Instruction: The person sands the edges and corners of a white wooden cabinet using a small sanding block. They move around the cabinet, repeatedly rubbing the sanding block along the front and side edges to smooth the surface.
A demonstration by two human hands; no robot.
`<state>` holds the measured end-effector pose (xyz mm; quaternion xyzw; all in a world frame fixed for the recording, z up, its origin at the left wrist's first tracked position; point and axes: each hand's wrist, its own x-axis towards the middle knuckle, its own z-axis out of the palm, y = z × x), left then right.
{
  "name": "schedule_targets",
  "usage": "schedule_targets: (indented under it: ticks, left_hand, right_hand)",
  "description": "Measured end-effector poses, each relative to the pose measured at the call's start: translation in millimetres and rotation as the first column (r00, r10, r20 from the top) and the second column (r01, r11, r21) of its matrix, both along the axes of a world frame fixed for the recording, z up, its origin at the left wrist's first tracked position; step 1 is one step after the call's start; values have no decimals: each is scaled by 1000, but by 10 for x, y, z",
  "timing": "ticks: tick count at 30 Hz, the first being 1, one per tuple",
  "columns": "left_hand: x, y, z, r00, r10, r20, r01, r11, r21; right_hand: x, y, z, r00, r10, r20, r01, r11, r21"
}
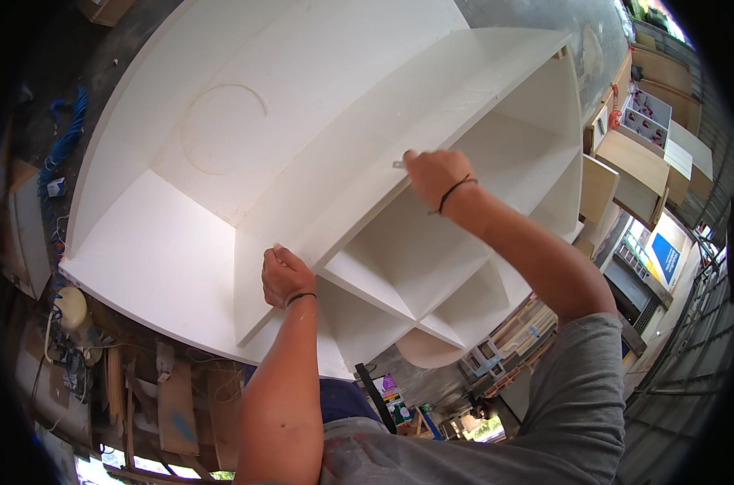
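Note:
A large white cabinet [464, 206] with crossing shelf panels lies before me, its long upright divider [318, 194] running from lower left to upper right. My right hand [439, 182] is closed over the divider's edge, and a small flat metal piece [399, 164] sticks out from its fingers; the rest of that piece is hidden. Lower left along the same divider, my left hand [288, 279] is curled with its thumb up, close to the panel's edge. What it holds, if anything, is hidden. A thin pale strip [195, 109] lies curved on the white panel beyond.
A blue coiled hose [69, 133] lies on the dark floor at left. Wood offcuts [173, 404] and a cream-coloured round object [71, 308] sit at lower left. Stacked cabinet boxes [637, 174] stand at right, with a dark stick-like bar [375, 396] near my body.

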<state>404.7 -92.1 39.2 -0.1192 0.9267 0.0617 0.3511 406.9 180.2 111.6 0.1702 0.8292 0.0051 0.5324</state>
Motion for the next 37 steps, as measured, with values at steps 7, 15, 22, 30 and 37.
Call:
schedule_targets:
  ticks: [7,15,22,30,37]
  left_hand:
    - [-13,3,18,1000,-18,-3,18,1000,14]
    - [-3,-23,-16,1000,0,4,-1,1000,26]
    - [-23,-13,10,1000,-16,17,16,1000,-3]
    - [19,-32,15,1000,-4,12,4,1000,4]
    - [-37,8,-15,1000,-4,16,3,1000,30]
  right_hand:
    - [160,1456,95,996,-6,-86,40,915,402]
    - [120,695,29,995,-14,-102,35,978,206]
    - [50,649,35,999,28,-44,-22,992,125]
    - [128,930,-31,989,-16,-149,51,970,238]
    - [334,1097,-85,968,-130,-217,181,955,237]
